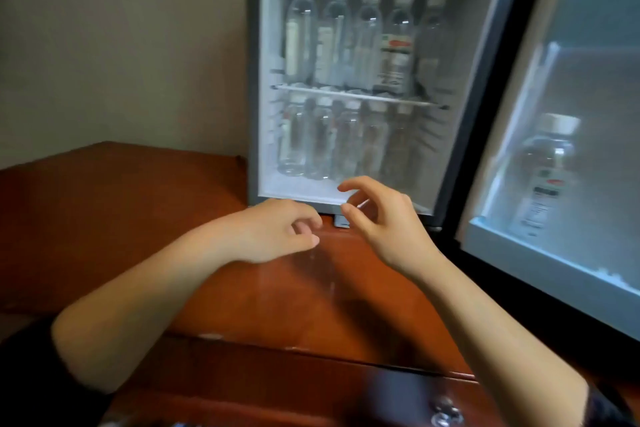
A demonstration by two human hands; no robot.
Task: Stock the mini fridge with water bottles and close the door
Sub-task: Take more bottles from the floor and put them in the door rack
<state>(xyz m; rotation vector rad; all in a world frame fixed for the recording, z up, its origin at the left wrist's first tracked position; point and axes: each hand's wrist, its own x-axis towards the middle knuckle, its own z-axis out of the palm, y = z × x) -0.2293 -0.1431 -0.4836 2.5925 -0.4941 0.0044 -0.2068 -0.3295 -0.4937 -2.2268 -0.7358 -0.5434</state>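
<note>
Water bottles of clear plastic with white caps stand upright, long axes vertical and caps up, inside the open black-framed mini fridge (pixel 254 80) with its white interior. One row of five (pixel 369 38) stands side by side on the thin wire shelf (pixel 356 95), and a second row of about five (pixel 346 146) stands on the fridge floor below, caps just under the shelf. The fridge door (pixel 540 270) is swung wide to the right, and one more upright bottle (pixel 545 173) stands in its lower door rack.

The fridge rests on a reddish-brown polished wooden surface (pixel 121 211). Both hands hover over that surface just in front of the fridge's bottom edge, near each other but apart. The left hand (pixel 277 230) is palm down with fingers loosely curled and has hold of nothing. The right hand (pixel 384 218) is partly spread, thumb and fingers curved toward each other, also empty.
</note>
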